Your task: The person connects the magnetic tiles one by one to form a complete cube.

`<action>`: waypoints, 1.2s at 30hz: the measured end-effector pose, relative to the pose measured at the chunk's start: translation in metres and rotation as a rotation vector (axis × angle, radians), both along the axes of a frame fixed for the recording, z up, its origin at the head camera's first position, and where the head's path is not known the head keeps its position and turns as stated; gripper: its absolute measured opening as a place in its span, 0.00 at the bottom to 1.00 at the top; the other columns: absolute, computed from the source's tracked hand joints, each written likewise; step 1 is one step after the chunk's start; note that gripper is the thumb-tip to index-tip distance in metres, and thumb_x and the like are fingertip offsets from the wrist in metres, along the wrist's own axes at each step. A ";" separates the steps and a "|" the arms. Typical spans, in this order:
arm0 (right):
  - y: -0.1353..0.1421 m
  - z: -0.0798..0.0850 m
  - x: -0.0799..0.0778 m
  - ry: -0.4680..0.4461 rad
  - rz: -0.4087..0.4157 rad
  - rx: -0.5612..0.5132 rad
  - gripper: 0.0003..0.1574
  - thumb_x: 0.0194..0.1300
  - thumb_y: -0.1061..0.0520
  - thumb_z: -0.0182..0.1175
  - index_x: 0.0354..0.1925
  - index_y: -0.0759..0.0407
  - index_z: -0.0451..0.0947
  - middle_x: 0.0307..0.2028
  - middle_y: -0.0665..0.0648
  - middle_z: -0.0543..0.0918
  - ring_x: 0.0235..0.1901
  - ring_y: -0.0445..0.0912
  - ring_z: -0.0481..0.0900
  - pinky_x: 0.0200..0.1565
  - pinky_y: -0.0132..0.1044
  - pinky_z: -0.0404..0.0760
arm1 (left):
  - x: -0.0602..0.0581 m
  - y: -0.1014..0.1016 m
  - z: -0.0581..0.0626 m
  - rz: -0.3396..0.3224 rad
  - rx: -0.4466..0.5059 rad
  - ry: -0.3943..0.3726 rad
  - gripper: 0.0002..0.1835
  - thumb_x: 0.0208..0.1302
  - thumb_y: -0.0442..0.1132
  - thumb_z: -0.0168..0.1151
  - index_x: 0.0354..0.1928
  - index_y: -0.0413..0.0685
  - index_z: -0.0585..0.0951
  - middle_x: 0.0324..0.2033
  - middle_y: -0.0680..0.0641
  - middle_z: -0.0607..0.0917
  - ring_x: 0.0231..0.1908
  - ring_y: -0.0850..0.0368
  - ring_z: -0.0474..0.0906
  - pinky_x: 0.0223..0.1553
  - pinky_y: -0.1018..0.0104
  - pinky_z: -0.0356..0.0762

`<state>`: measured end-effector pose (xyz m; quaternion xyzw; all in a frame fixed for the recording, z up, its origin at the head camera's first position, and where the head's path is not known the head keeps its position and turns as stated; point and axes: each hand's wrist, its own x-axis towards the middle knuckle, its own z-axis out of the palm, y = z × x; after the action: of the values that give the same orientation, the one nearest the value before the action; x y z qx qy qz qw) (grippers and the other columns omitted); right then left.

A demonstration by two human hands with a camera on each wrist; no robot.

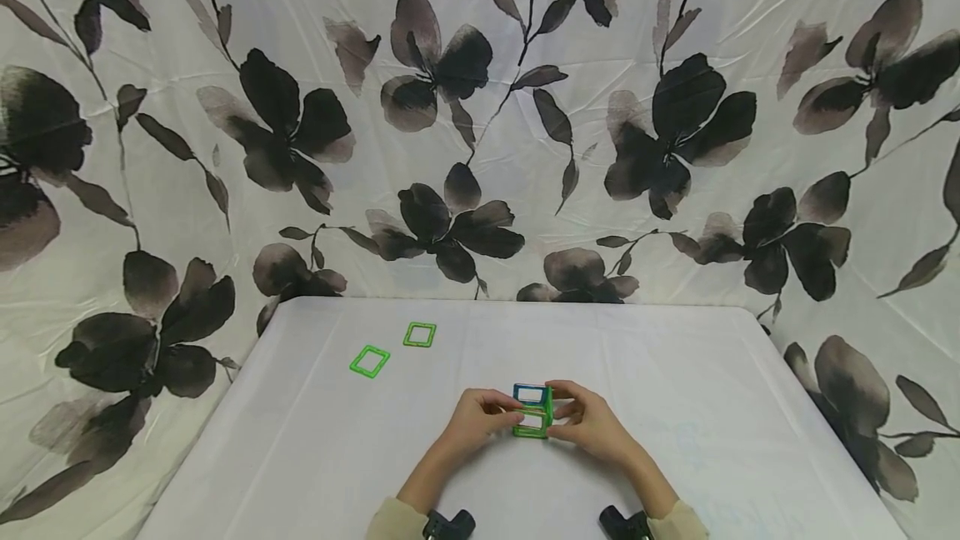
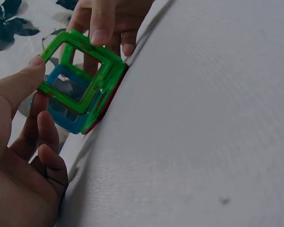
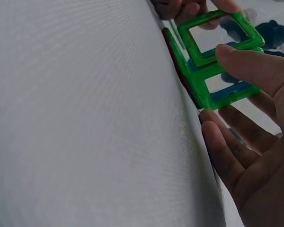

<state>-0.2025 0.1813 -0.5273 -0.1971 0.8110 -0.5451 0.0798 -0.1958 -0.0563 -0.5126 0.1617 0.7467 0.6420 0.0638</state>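
Near the front middle of the table, both hands hold a small box-like build of magnetic tiles. My left hand [image 1: 472, 421] pinches the left edge of its front green magnetic tile [image 2: 61, 100] between thumb and fingers. From the other side, my right hand [image 1: 597, 425] grips the build, its thumb at the front tile's corner and other fingers by the right green side tile [image 3: 232, 100]. A blue magnetic tile [image 2: 68, 126] stands at the back. Below, a red edge [image 2: 107, 106] shows against the table. In the right wrist view, the front tile appears tilted off the side tile.
Two loose green square tiles, one nearer [image 1: 358, 357] and one farther [image 1: 408, 334], lie flat on the white table [image 1: 300, 457] at the back left. A floral cloth [image 1: 570, 257] hangs behind the table's far edge. Dark wrist cameras [image 1: 450, 526] sit at both wrists.
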 end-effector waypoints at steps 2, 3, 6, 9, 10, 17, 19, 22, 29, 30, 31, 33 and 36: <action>0.002 -0.011 -0.005 0.008 -0.003 0.005 0.44 0.51 0.62 0.75 0.65 0.61 0.68 0.54 0.65 0.77 0.42 0.53 0.81 0.37 0.36 0.82 | 0.000 0.001 -0.002 0.002 0.000 -0.001 0.07 0.55 0.30 0.71 0.36 0.36 0.87 0.29 0.49 0.86 0.23 0.64 0.71 0.23 0.75 0.68; 0.003 -0.014 -0.006 0.010 -0.002 0.006 0.44 0.51 0.61 0.75 0.65 0.60 0.69 0.54 0.64 0.77 0.42 0.51 0.81 0.38 0.35 0.82 | 0.000 0.001 -0.002 0.004 -0.006 -0.001 0.07 0.55 0.30 0.71 0.36 0.36 0.87 0.29 0.49 0.86 0.24 0.64 0.72 0.23 0.75 0.68; 0.004 -0.016 -0.007 0.013 0.000 -0.008 0.44 0.51 0.60 0.75 0.65 0.61 0.68 0.54 0.64 0.77 0.42 0.51 0.81 0.38 0.36 0.82 | 0.001 0.002 0.000 0.015 -0.027 0.001 0.07 0.55 0.31 0.71 0.36 0.37 0.87 0.29 0.49 0.85 0.24 0.63 0.71 0.23 0.74 0.68; 0.004 -0.016 -0.007 0.016 0.001 -0.013 0.44 0.51 0.60 0.75 0.65 0.60 0.69 0.54 0.64 0.78 0.42 0.50 0.81 0.39 0.36 0.82 | 0.002 0.002 0.001 0.020 -0.046 -0.003 0.07 0.55 0.32 0.72 0.36 0.38 0.88 0.29 0.50 0.85 0.23 0.63 0.71 0.22 0.74 0.67; 0.004 -0.016 -0.007 0.015 0.002 -0.014 0.44 0.51 0.60 0.75 0.65 0.60 0.69 0.54 0.64 0.78 0.42 0.50 0.81 0.38 0.36 0.82 | 0.002 0.002 0.001 0.018 -0.050 -0.008 0.07 0.55 0.32 0.72 0.36 0.38 0.88 0.29 0.50 0.85 0.23 0.63 0.71 0.22 0.74 0.67; 0.002 -0.013 -0.005 0.017 0.005 -0.016 0.43 0.51 0.62 0.75 0.64 0.61 0.69 0.53 0.65 0.78 0.41 0.51 0.81 0.38 0.36 0.82 | 0.004 0.001 0.000 0.011 -0.044 -0.019 0.08 0.54 0.31 0.72 0.37 0.36 0.87 0.28 0.49 0.84 0.22 0.64 0.71 0.22 0.75 0.68; 0.001 -0.012 -0.004 0.021 0.003 -0.008 0.43 0.52 0.63 0.74 0.64 0.62 0.69 0.53 0.66 0.77 0.41 0.52 0.81 0.37 0.35 0.82 | 0.004 0.001 -0.001 0.014 -0.047 -0.017 0.08 0.55 0.31 0.72 0.37 0.36 0.87 0.28 0.49 0.84 0.23 0.63 0.71 0.22 0.75 0.68; 0.000 -0.012 -0.003 0.023 -0.004 -0.006 0.43 0.52 0.67 0.73 0.64 0.65 0.68 0.53 0.68 0.77 0.42 0.56 0.81 0.37 0.36 0.82 | 0.005 0.001 -0.001 0.010 -0.051 -0.022 0.08 0.55 0.32 0.72 0.37 0.35 0.86 0.28 0.49 0.84 0.23 0.62 0.70 0.21 0.75 0.67; 0.000 -0.014 -0.003 0.037 -0.010 -0.008 0.43 0.51 0.67 0.73 0.64 0.65 0.68 0.53 0.69 0.77 0.41 0.58 0.81 0.37 0.37 0.82 | 0.007 0.001 -0.002 0.006 -0.053 -0.026 0.07 0.55 0.31 0.72 0.36 0.36 0.86 0.27 0.49 0.83 0.21 0.64 0.69 0.20 0.75 0.67; 0.000 -0.013 -0.003 0.033 -0.012 -0.007 0.43 0.51 0.66 0.73 0.64 0.63 0.68 0.53 0.68 0.77 0.41 0.56 0.81 0.37 0.36 0.82 | 0.007 0.001 -0.002 0.005 -0.054 -0.026 0.07 0.55 0.31 0.71 0.36 0.36 0.86 0.27 0.49 0.83 0.21 0.65 0.69 0.20 0.75 0.67; 0.001 -0.014 -0.003 0.030 -0.014 -0.005 0.43 0.51 0.65 0.74 0.64 0.62 0.69 0.53 0.67 0.78 0.41 0.55 0.81 0.37 0.36 0.82 | 0.007 0.001 -0.001 0.003 -0.055 -0.025 0.07 0.55 0.31 0.71 0.36 0.36 0.86 0.27 0.49 0.83 0.21 0.65 0.69 0.20 0.75 0.67; 0.001 -0.014 -0.004 0.030 -0.014 -0.001 0.43 0.51 0.63 0.75 0.64 0.61 0.69 0.53 0.65 0.78 0.41 0.53 0.81 0.37 0.35 0.82 | 0.007 0.001 -0.001 -0.004 -0.051 -0.023 0.07 0.55 0.30 0.71 0.36 0.35 0.86 0.27 0.48 0.83 0.21 0.65 0.69 0.21 0.76 0.67; 0.001 -0.014 -0.004 0.024 -0.012 -0.005 0.44 0.50 0.61 0.75 0.64 0.61 0.69 0.53 0.64 0.78 0.41 0.52 0.81 0.38 0.36 0.82 | 0.006 0.000 -0.001 -0.020 -0.050 -0.024 0.08 0.55 0.30 0.71 0.37 0.33 0.85 0.26 0.48 0.82 0.22 0.65 0.70 0.22 0.76 0.67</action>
<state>-0.2063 0.1827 -0.5412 -0.1991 0.8115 -0.5454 0.0664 -0.1894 -0.0566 -0.5134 0.1596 0.7601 0.6244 0.0832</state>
